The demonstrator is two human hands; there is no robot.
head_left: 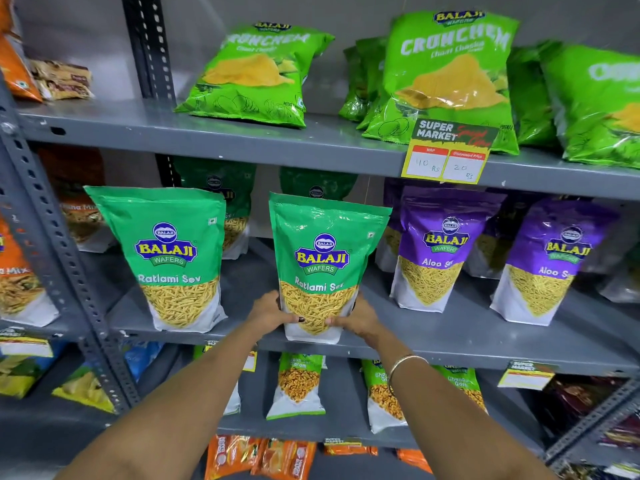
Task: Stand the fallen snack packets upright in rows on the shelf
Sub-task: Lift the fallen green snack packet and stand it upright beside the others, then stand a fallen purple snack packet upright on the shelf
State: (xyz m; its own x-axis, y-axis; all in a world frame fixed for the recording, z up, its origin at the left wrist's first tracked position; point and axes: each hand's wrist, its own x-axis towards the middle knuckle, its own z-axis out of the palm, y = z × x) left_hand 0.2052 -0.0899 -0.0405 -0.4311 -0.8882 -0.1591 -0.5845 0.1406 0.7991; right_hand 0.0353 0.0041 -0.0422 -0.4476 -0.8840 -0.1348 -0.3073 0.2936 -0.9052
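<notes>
Nearest: two bare forearms, the right wearing a thin bangle (403,364) at the wrist.

Left hand (273,311): fingers wrapped on the lower left edge of a green Ratlami Sev packet (323,265), thumb across its front.

Right hand (358,318): mirrors it on the lower right edge, fingers closed on the pouch. The low grip from both sides looks meant to square the base and keep the packet from toppling.

Held packet: upright, its white bottom at the front lip of the middle shelf (433,346); whether it rests fully on the board cannot be told.

Same shelf, left: a second Ratlami Sev packet (173,258) stands upright, slightly tilted, well apart from the held one.

Same shelf, right: two purple Aloo Sev packets (440,251) stand in the front row, so the held pouch probably fills the gap between green and purple.

Behind the front row: further green pouches (221,202) and purple ones stand in shadow, forming back rows.

Farthest, upper shelf: light-green Crunchem bags (446,74) lean back rather than stand straight, above a yellow price tag (446,157) clipped to the shelf edge. These look like later work.
</notes>
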